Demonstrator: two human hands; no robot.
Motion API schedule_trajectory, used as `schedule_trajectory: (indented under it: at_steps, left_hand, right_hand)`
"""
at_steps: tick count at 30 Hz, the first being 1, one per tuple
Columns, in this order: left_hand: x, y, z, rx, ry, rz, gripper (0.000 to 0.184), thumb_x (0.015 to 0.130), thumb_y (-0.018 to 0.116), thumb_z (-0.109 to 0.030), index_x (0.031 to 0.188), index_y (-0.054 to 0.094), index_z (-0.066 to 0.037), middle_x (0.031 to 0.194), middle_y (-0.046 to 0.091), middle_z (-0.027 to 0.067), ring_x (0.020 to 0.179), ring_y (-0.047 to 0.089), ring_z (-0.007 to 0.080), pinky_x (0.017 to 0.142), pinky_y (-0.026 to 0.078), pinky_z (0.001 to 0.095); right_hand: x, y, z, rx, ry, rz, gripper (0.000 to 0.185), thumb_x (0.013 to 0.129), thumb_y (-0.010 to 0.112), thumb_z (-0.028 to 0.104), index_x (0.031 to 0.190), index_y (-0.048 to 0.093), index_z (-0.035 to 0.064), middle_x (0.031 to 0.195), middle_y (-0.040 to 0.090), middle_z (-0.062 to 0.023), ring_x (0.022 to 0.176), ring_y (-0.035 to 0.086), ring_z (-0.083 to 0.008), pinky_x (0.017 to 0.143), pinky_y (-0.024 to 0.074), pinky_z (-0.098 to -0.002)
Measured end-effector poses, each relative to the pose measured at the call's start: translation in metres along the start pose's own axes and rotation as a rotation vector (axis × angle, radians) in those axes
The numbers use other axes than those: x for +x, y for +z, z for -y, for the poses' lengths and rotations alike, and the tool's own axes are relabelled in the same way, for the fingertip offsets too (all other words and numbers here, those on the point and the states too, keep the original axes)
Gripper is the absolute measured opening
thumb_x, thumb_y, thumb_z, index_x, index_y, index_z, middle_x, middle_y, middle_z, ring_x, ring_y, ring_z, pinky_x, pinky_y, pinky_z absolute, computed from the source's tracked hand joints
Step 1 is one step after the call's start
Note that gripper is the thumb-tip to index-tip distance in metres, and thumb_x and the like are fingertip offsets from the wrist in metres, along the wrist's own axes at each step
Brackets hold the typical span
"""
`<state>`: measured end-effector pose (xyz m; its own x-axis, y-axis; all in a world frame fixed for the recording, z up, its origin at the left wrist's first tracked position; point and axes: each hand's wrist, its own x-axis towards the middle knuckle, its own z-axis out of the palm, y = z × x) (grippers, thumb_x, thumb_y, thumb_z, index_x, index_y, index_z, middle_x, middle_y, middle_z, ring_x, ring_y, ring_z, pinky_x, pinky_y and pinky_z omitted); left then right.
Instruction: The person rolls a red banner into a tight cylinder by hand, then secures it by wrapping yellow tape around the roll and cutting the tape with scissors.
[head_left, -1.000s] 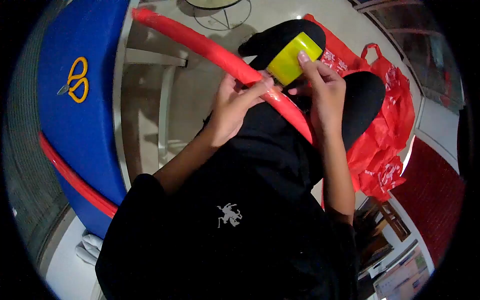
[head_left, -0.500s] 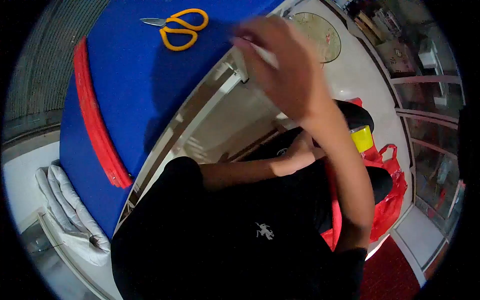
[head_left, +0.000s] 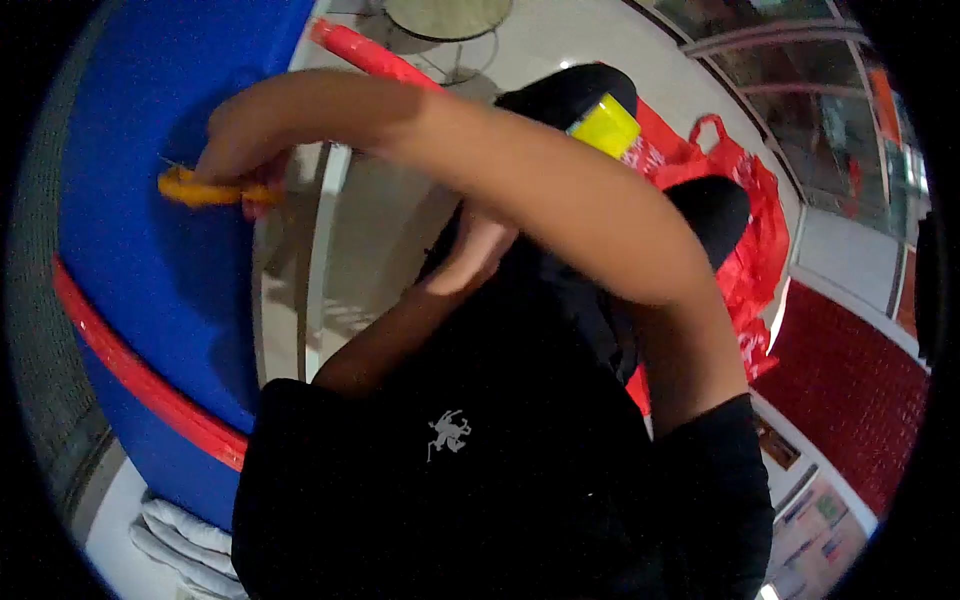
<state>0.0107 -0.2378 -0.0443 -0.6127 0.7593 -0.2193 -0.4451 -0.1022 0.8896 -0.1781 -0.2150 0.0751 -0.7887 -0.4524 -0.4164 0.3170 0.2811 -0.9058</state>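
My right hand (head_left: 235,150) reaches across to the blue table and grips the yellow-handled scissors (head_left: 200,188), blurred by motion. My left hand (head_left: 485,240) is over my lap, partly behind my right forearm; its fingers are hidden. A long red roll (head_left: 370,52) slants from the upper left and passes behind my right forearm, which hides its middle. Beyond that forearm, a yellow piece (head_left: 607,126) shows near my knee. Whether my left hand touches the roll or the yellow piece is hidden.
Another red roll (head_left: 140,378) lies on the blue table (head_left: 130,290) at the left. Red bags (head_left: 755,240) lie beside my legs at the right. A round stool (head_left: 448,15) stands at the top, and folded grey cloth (head_left: 185,540) is at lower left.
My right hand has left the yellow piece, swung over to the table and taken hold of the scissors. My left hand has stayed over my lap. The view has turned and come back.
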Motion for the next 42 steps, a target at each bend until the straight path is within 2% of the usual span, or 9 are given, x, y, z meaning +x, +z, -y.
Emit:
schedule_trajectory:
  at_steps: [1,8,9,12,30,33,35,39,42]
  left_hand:
    - [0.003,0.003,-0.001,-0.016,-0.004,0.016,0.039,0.093,0.065,-0.02,0.126,0.053,-0.002,0.118,0.06,0.0071,0.111,0.058,0.0205,0.096,0.048,0.0366]
    - [0.031,0.02,-0.025,-0.218,-0.316,0.037,0.029,0.09,0.071,-0.015,0.11,0.053,-0.005,0.102,0.064,0.0094,0.095,0.069,0.0232,0.084,0.058,0.0392]
    - [0.036,0.025,-0.027,-0.235,-0.362,0.03,0.028,0.09,0.07,-0.016,0.109,0.053,-0.005,0.102,0.064,0.0099,0.096,0.069,0.0239,0.086,0.057,0.0401]
    - [0.05,0.03,-0.024,-0.328,-0.451,0.087,0.031,0.093,0.067,-0.015,0.118,0.055,-0.002,0.11,0.065,0.0124,0.104,0.068,0.0307,0.094,0.054,0.0439]
    - [0.028,0.069,-0.051,0.068,-0.476,0.114,0.036,0.098,0.061,-0.028,0.118,0.052,0.001,0.113,0.066,0.0203,0.108,0.067,0.0305,0.098,0.052,0.0433]
    - [0.048,0.054,-0.088,0.365,-0.71,0.181,0.041,0.097,0.063,-0.034,0.116,0.054,0.002,0.107,0.067,0.0181,0.094,0.071,0.026,0.087,0.056,0.0357]
    - [0.08,0.066,-0.125,1.222,-0.796,0.282,0.037,0.087,0.076,-0.036,0.1,0.062,-0.003,0.096,0.066,0.0094,0.073,0.069,0.0167,0.067,0.057,0.0271]
    - [0.128,0.09,-0.102,0.964,0.513,0.797,0.035,0.082,0.08,-0.038,0.099,0.068,-0.01,0.1,0.066,0.009,0.089,0.065,0.0125,0.085,0.052,0.0253]
    - [0.164,0.092,-0.08,1.087,0.511,1.14,0.047,0.081,0.081,-0.038,0.118,0.066,-0.015,0.117,0.065,0.0126,0.104,0.063,0.022,0.099,0.045,0.0308]
  right_hand:
    - [-0.046,0.0,-0.011,0.29,-0.023,0.007,0.048,0.078,0.072,0.043,0.096,0.073,-0.0013,0.072,0.069,-0.0093,0.062,0.065,-0.0187,0.064,0.0547,-0.0285]
    - [-0.309,-0.006,-0.096,-0.606,-0.351,-1.15,0.031,0.077,0.082,0.026,0.084,0.062,0.0034,0.073,0.06,-0.0023,0.067,0.058,-0.0138,0.061,0.0463,-0.0302]
    - [-0.336,0.007,-0.094,-0.062,-0.01,-1.332,0.035,0.077,0.083,0.028,0.083,0.06,0.0034,0.073,0.059,-0.0008,0.067,0.057,-0.0116,0.059,0.0449,-0.0286]
    - [-0.375,0.014,-0.159,-0.149,0.186,-1.496,0.041,0.075,0.086,0.032,0.083,0.059,0.0023,0.073,0.058,-0.0004,0.066,0.058,-0.0121,0.059,0.0447,-0.0274]
    - [-0.346,0.0,-0.183,0.972,-0.33,-1.698,0.029,0.075,0.081,0.007,0.082,0.054,0.0068,0.065,0.056,-0.0013,0.056,0.058,-0.0138,0.053,0.0474,-0.0262]
    - [-0.343,0.004,-0.185,1.044,-0.241,-1.629,0.031,0.074,0.082,0.008,0.083,0.051,0.0078,0.067,0.056,-0.0017,0.058,0.059,-0.0141,0.054,0.0473,-0.0263]
    - [-0.348,-0.001,-0.179,1.011,-0.274,-1.618,0.032,0.074,0.082,0.009,0.083,0.051,0.008,0.067,0.055,-0.0015,0.058,0.059,-0.0138,0.054,0.047,-0.0259]
    - [-0.357,-0.006,-0.189,0.752,-0.371,-1.552,0.033,0.075,0.082,0.01,0.081,0.049,0.0086,0.068,0.054,-0.0011,0.059,0.058,-0.0133,0.056,0.0466,-0.0263]
    - [-0.359,-0.01,-0.19,0.644,-0.314,-1.465,0.037,0.076,0.083,0.015,0.083,0.048,0.0082,0.071,0.055,-0.0028,0.065,0.059,-0.0125,0.061,0.0477,-0.0263]
